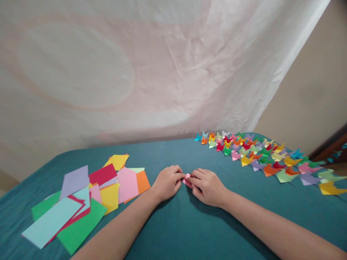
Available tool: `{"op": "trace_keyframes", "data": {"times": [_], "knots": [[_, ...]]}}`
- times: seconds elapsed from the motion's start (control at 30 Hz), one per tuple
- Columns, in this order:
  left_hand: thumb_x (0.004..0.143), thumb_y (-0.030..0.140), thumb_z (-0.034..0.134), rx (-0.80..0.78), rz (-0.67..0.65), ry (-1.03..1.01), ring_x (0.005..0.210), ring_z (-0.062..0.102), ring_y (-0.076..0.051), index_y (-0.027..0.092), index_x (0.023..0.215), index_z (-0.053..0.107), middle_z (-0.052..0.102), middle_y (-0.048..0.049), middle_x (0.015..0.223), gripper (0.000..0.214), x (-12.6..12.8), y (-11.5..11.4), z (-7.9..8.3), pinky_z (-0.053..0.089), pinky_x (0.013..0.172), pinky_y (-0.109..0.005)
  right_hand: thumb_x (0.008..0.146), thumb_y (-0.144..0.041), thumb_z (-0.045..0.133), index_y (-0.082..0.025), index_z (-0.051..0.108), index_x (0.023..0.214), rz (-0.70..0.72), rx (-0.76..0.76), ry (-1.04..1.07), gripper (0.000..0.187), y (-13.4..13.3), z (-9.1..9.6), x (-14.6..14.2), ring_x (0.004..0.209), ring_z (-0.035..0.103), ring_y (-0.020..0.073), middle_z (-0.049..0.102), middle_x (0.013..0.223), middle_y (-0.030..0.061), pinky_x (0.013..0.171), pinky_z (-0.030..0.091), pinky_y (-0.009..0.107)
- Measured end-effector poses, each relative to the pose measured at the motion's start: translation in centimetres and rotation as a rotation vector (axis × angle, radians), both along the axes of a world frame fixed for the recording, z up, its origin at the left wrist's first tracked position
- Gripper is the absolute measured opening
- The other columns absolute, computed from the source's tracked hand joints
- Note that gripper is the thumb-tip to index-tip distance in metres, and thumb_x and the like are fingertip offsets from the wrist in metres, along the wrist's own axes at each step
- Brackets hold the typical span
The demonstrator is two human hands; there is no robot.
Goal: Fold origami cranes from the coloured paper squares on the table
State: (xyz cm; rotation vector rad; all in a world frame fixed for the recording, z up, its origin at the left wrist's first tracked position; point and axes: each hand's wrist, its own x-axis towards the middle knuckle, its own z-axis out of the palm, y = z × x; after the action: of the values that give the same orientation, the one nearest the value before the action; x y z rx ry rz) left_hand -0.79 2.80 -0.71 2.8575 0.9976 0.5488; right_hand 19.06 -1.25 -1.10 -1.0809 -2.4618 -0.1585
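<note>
Both my hands meet at the middle of a teal cloth-covered table [189, 231]. My left hand [168, 181] and my right hand [208, 186] each pinch a small folded pink paper piece [187, 180] between their fingertips, low on the cloth. Only a small part of the pink paper shows between the fingers. To the left lies a loose spread of flat coloured paper sheets [81, 202]. To the right stretches a band of several small folded paper figures [260, 151] in many colours.
A pale wrinkled sheet [135, 72] hangs behind the table as a backdrop. A beige wall [311, 94] and a dark wooden edge [330, 144] stand at the right. The folded figures run along the table's right edge.
</note>
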Motion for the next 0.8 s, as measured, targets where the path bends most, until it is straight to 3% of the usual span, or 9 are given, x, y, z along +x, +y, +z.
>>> {"op": "trace_keyframes", "data": {"times": [0.4, 0.8], "knots": [[0.081, 0.013, 0.049, 0.005, 0.024, -0.002, 0.088, 0.054, -0.017, 0.021, 0.100, 0.066, 0.059, -0.0039, 0.094, 0.026, -0.1, 0.1, -0.2, 0.043, 0.078, -0.029, 0.093, -0.023, 0.042, -0.019, 0.065, 0.098, 0.018, -0.064, 0.036, 0.024, 0.7, 0.0, 0.1, 0.081, 0.047, 0.0173, 0.056, 0.087, 0.0068, 0.071, 0.036, 0.030], [0.081, 0.008, 0.047, 0.012, -0.034, 0.011, 0.089, 0.052, -0.017, 0.024, 0.107, 0.063, 0.057, -0.0049, 0.096, 0.035, -0.3, 0.4, -0.2, 0.043, 0.079, -0.030, 0.083, -0.005, 0.047, -0.023, 0.063, 0.104, 0.074, -0.151, -0.088, 0.032, 1.4, 0.2, 1.0, 0.088, 0.046, 0.0174, 0.053, 0.097, 0.0058, 0.076, 0.035, 0.030]]}}
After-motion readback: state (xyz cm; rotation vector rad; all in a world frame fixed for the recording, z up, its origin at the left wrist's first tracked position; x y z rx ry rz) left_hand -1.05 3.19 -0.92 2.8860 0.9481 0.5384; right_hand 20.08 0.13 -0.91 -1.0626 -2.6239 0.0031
